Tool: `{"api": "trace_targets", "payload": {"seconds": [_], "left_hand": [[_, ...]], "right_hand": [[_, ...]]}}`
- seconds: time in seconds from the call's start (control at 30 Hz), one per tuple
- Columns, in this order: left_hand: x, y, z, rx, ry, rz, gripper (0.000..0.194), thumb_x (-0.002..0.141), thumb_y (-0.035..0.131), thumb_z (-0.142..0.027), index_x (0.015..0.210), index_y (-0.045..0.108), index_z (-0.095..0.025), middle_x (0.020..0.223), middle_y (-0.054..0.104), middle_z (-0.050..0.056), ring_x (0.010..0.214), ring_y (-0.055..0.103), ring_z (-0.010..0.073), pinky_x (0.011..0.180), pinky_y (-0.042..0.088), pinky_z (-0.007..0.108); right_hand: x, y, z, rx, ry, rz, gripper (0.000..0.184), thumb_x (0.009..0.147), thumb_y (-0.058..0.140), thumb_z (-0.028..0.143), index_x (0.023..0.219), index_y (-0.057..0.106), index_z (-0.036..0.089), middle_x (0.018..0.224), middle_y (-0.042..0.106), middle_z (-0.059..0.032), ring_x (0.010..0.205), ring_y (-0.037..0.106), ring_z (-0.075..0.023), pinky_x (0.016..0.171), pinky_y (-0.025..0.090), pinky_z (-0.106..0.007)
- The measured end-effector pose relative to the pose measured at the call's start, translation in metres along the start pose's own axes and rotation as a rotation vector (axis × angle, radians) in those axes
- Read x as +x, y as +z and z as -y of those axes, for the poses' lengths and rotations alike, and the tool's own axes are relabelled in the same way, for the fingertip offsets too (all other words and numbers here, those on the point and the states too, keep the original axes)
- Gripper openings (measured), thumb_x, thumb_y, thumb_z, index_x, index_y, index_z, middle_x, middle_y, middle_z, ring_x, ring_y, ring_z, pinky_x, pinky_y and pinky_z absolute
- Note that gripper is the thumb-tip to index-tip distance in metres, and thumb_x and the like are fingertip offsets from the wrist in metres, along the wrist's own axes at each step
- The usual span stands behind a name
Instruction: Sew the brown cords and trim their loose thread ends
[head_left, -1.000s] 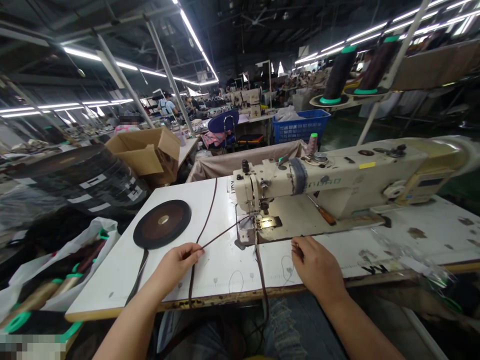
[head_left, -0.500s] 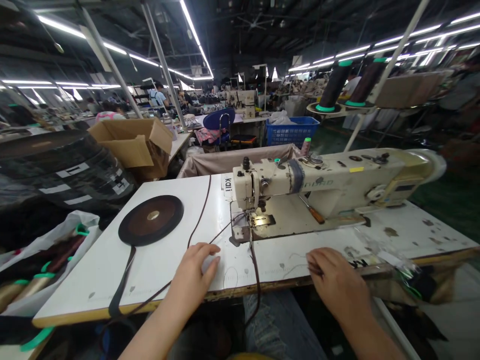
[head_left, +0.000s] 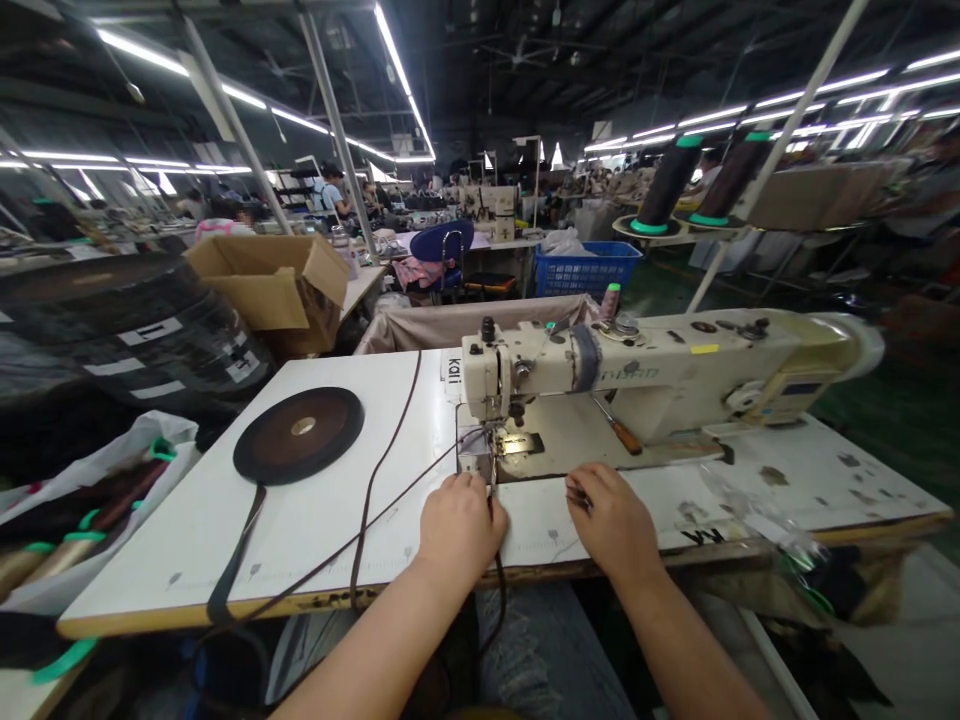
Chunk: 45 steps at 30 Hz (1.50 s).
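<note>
My left hand (head_left: pixel 461 525) is closed on a narrow dark strap (head_left: pixel 500 600) just in front of the presser foot of the sewing machine (head_left: pixel 667 375). Below the hand, the strap hangs over the table edge toward my lap. To the right, my right hand (head_left: pixel 611 520) has its fingers pinched together above the tabletop; a small dark object shows between them, too small to name. Another thin brown strap (head_left: pixel 390 450) runs across the white table left of the machine. A flat roll of dark tape (head_left: pixel 274 445) lies farther left, its end draped over the front edge.
An orange-handled screwdriver (head_left: pixel 621 432) rests under the machine arm. Two dark thread cones (head_left: pixel 667 185) stand on a rack behind. At left are a cardboard box (head_left: pixel 262 285) and a bag of thread spools (head_left: pixel 97 510). Crumpled clear plastic (head_left: pixel 772 525) lies on the right.
My left hand has moved right, from the open table to the strap by the needle, and closed. My right hand has moved left and up, nearer the machine.
</note>
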<state>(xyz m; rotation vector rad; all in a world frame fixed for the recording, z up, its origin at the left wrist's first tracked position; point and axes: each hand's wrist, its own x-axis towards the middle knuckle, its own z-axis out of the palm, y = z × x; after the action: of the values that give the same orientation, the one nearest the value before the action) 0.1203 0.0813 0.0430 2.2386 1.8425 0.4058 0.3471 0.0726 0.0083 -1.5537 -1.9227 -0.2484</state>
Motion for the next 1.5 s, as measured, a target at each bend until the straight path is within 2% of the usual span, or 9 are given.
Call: {"api": "trace_targets", "payload": {"seconds": [0.23, 0.4, 0.47, 0.53, 0.67, 0.8, 1.13, 1.3, 1.5], "left_hand": [[-0.011, -0.001, 0.023, -0.223, -0.018, 0.084, 0.009, 0.084, 0.059, -0.020, 0.081, 0.068, -0.022, 0.086, 0.071, 0.005, 0.081, 0.064, 0.0211, 0.073, 0.042, 0.030], [-0.011, -0.003, 0.034, -0.389, 0.028, 0.118, 0.007, 0.079, 0.059, -0.019, 0.074, 0.063, -0.021, 0.073, 0.062, 0.000, 0.072, 0.056, 0.0171, 0.069, 0.039, 0.027], [-0.014, -0.004, 0.037, -0.435, 0.045, 0.113, 0.006, 0.077, 0.058, -0.019, 0.074, 0.063, -0.021, 0.073, 0.060, 0.000, 0.071, 0.055, 0.0168, 0.068, 0.039, 0.027], [-0.020, -0.006, 0.041, -0.473, 0.054, 0.112, 0.006, 0.076, 0.057, -0.021, 0.075, 0.063, -0.021, 0.072, 0.059, 0.000, 0.070, 0.054, 0.0167, 0.067, 0.039, 0.027], [-0.036, -0.009, 0.049, -0.536, 0.059, 0.130, 0.010, 0.077, 0.054, -0.024, 0.074, 0.064, -0.021, 0.072, 0.061, 0.001, 0.070, 0.055, 0.0174, 0.067, 0.041, 0.027], [-0.050, -0.013, 0.053, -0.577, 0.087, 0.156, 0.011, 0.076, 0.052, -0.025, 0.072, 0.062, -0.022, 0.073, 0.061, 0.002, 0.072, 0.056, 0.0180, 0.068, 0.042, 0.028], [-0.074, -0.009, 0.055, -0.741, 0.041, 0.317, 0.015, 0.078, 0.055, -0.029, 0.070, 0.064, -0.021, 0.072, 0.064, 0.002, 0.072, 0.059, 0.0179, 0.068, 0.044, 0.028], [-0.081, -0.008, 0.062, -0.779, 0.019, 0.341, 0.015, 0.079, 0.056, -0.028, 0.071, 0.068, -0.020, 0.073, 0.068, 0.003, 0.073, 0.061, 0.0184, 0.070, 0.045, 0.028], [-0.095, -0.015, 0.074, -0.713, 0.079, 0.281, 0.014, 0.082, 0.057, -0.022, 0.071, 0.065, -0.022, 0.075, 0.067, 0.004, 0.076, 0.063, 0.0193, 0.070, 0.046, 0.029]], "right_hand": [[-0.045, -0.023, 0.029, 0.195, -0.159, 0.076, 0.028, 0.104, 0.054, 0.022, 0.129, 0.064, 0.020, 0.127, 0.068, -0.0090, 0.117, 0.062, -0.0237, 0.101, 0.050, -0.038], [-0.066, -0.029, 0.060, 0.362, -0.263, 0.303, 0.027, 0.105, 0.047, 0.017, 0.124, 0.066, 0.021, 0.107, 0.070, -0.0080, 0.094, 0.062, -0.0205, 0.081, 0.048, -0.034], [-0.073, -0.024, 0.066, 0.477, -0.148, 0.383, 0.026, 0.107, 0.045, 0.024, 0.099, 0.070, 0.019, 0.088, 0.065, -0.0052, 0.079, 0.056, -0.0184, 0.071, 0.040, -0.033], [-0.083, -0.013, 0.069, 0.676, 0.121, 0.498, 0.036, 0.104, 0.051, 0.037, 0.075, 0.063, 0.020, 0.075, 0.057, -0.0028, 0.073, 0.051, -0.0177, 0.068, 0.036, -0.032], [-0.102, 0.014, 0.071, 0.958, 0.593, 0.661, 0.044, 0.090, 0.060, 0.062, 0.079, 0.066, 0.020, 0.065, 0.055, -0.0006, 0.062, 0.054, -0.0189, 0.058, 0.037, -0.031], [-0.102, 0.022, 0.083, 1.157, 0.731, 0.725, 0.065, 0.077, 0.070, 0.079, 0.099, 0.072, 0.018, 0.066, 0.061, -0.0009, 0.055, 0.053, -0.0163, 0.052, 0.036, -0.027], [-0.078, 0.012, 0.125, 1.539, 0.984, 0.733, 0.073, 0.074, 0.070, 0.088, 0.090, 0.064, 0.017, 0.065, 0.048, 0.0036, 0.047, 0.026, -0.0054, 0.044, 0.011, -0.021], [-0.082, 0.012, 0.105, 1.459, 0.975, 0.661, 0.069, 0.077, 0.061, 0.091, 0.085, 0.051, 0.023, 0.062, 0.040, 0.0083, 0.044, 0.020, -0.0055, 0.043, 0.017, -0.021], [-0.124, -0.022, 0.015, 0.881, 0.733, 0.569, 0.077, 0.088, 0.041, 0.093, 0.065, 0.053, 0.021, 0.057, 0.058, -0.0036, 0.043, 0.049, -0.0144, 0.042, 0.032, -0.027]]}}
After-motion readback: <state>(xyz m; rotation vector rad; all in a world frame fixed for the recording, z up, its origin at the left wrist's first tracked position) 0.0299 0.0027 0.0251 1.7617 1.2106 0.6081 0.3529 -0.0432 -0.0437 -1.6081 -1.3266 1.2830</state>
